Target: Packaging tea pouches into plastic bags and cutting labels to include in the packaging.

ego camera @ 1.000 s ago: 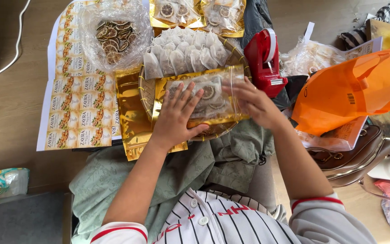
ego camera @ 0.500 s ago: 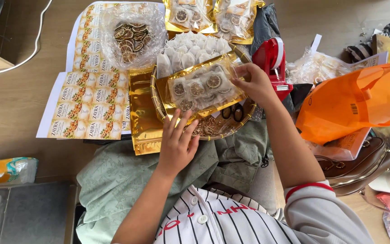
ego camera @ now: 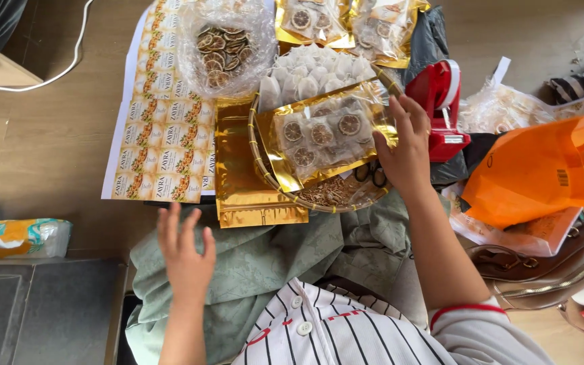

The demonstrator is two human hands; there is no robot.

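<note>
Gripping the right edge of a gold pouch [ego camera: 322, 135], the right hand [ego camera: 403, 145] is closing its fingers over the foil while the thumb is pressing from the near side. The left hand [ego camera: 185, 251] is hovering open above the green cloth [ego camera: 265, 260], fingers spread, holding nothing and touching nothing that can be made out.

The pouch is showing a clear window framed in shiny gold, with about 5 dried citrus slices visible inside, and it is lying tilted across a round woven tray [ego camera: 272, 177]. Small white sachets [ego camera: 309, 74] are filling the far part of that tray, and loose dried bits are lying at its near rim.

Just left of the tray, 1 stack of empty gold bags [ego camera: 241, 182] is resting on a printed label sheet [ego camera: 160, 128]. Beyond it, a clear plastic bag of dried slices [ego camera: 223, 44] is sitting, and 2 more filled gold pouches [ego camera: 349, 23] are lying at the far edge. A red tape dispenser [ego camera: 437, 101] is standing just right of the gripping hand, with an orange plastic bag [ego camera: 542, 169] further right. Everything is resting on a brown wooden floor [ego camera: 49, 135], with a tissue pack [ego camera: 21, 238] at the left.

The pouch is sitting directly under the right hand's fingers, well apart from the left hand.
</note>
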